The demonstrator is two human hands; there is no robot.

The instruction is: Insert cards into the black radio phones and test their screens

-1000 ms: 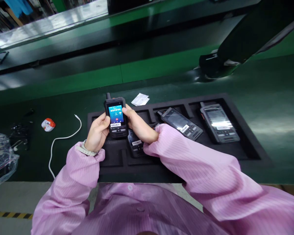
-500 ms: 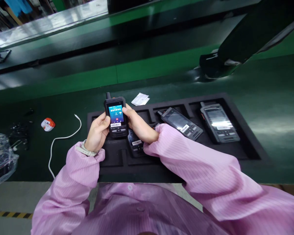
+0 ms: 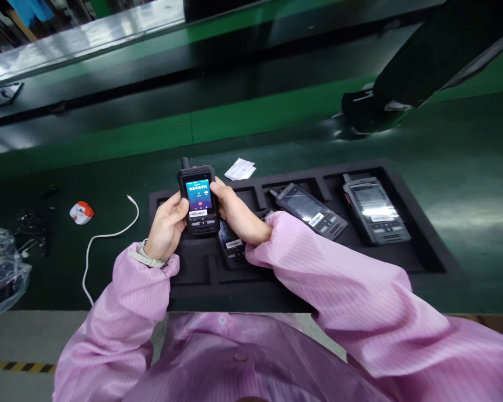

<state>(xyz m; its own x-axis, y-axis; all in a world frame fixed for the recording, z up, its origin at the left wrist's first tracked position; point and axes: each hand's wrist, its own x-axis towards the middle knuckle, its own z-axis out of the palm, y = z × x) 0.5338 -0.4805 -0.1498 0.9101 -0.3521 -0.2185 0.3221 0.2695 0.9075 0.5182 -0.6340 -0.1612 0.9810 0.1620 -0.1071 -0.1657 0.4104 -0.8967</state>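
Between my two hands is a black handheld radio (image 3: 199,195) with a stub antenna and a lit blue screen, held upright above the tray's left end. My left hand (image 3: 166,226) grips its left edge, the thumb at the screen's side. Closed on the right edge is my right hand (image 3: 237,212), thumb near the screen's upper right corner. Below my right wrist, a dark radio (image 3: 233,245) lies in the black foam tray (image 3: 433,245), partly hidden by my hand and sleeve. Two more radios rest further right: a tilted one (image 3: 312,211) and a grey-fronted one (image 3: 377,209).
A folded white paper (image 3: 240,169) lies behind the tray. Left of it are a white cable (image 3: 109,236), an orange-and-white object (image 3: 81,213), dark tangled cords (image 3: 31,229) and a clear plastic bag (image 3: 4,273). A dark post-like arm (image 3: 406,72) reaches over the back right.
Both hands keep the same hold on the radio, and it stays in place. The view has shifted very slightly.
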